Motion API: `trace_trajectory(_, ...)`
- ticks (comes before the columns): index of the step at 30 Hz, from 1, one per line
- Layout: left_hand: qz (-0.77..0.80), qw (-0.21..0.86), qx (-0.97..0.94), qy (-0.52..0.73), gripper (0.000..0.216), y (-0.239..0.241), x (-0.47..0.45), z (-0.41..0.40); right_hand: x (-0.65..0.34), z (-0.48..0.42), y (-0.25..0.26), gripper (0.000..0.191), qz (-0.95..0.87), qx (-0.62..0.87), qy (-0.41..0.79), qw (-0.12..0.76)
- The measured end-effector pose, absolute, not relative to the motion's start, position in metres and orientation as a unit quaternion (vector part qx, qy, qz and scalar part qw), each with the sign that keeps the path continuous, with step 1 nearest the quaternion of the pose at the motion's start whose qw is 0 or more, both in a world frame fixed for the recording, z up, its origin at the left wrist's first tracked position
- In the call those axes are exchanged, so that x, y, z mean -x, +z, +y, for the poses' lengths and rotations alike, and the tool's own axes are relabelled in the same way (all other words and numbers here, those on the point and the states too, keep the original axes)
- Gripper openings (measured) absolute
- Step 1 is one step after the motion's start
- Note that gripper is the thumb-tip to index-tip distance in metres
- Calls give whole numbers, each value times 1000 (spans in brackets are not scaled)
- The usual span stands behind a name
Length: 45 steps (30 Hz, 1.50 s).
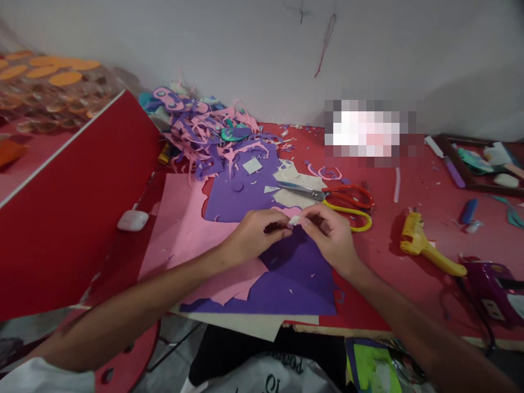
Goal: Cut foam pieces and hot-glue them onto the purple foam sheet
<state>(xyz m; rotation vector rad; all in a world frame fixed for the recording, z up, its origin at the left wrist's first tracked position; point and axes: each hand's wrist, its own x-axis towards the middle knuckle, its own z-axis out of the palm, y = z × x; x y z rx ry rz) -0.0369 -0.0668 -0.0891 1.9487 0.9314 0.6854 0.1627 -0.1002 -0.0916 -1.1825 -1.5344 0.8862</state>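
Observation:
Between the fingertips of both hands is a small white piece (294,220), its material too small to tell. My left hand (262,232) pinches its left side, and my right hand (329,234) pinches the right. Both hands hover over a purple foam sheet (303,284). Under my left forearm lies a pink foam sheet (180,229) with cut edges. Just beyond the hands rest scissors (315,194) with one red and one yellow handle, lying across a cream scrap (301,177).
Pink and purple offcuts (204,120) are heaped at the back left. A red upright panel (82,202) stands left, with a white earbud case (133,220) beside it. On the right lie a yellow glue gun (429,248), a purple device (493,289) and a dark-framed tray (450,144).

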Motion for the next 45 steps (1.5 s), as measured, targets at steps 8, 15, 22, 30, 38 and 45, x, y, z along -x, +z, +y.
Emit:
trace_trajectory(8, 504, 298, -707, 397, 24, -87, 65, -28, -185, -94, -89, 9, -617, 503, 417, 439)
trace_trajectory(15, 535, 213, -717, 393, 21, -85, 75, -13, -172, -106, -97, 11, -724, 518, 359, 280)
trace_trajectory(22, 396, 359, -780, 325, 13, -86, 45, -49, -169, -108, -102, 10, -769, 545, 253, 218)
trace_trajectory(30, 312, 246, -892, 216, 15, -103, 33, -62, -182, -95, -100, 15, -728, 541, 270, 322)
trace_trajectory(38, 312, 138, -926, 165, 13, -100, 31, -69, -181, -95, -96, 16, -719, 543, 281, 330)
trace_trajectory(45, 316, 145, -921, 175, 16, -101, 33, -68, -185, -93, -93, 15, -721, 524, 268, 365)
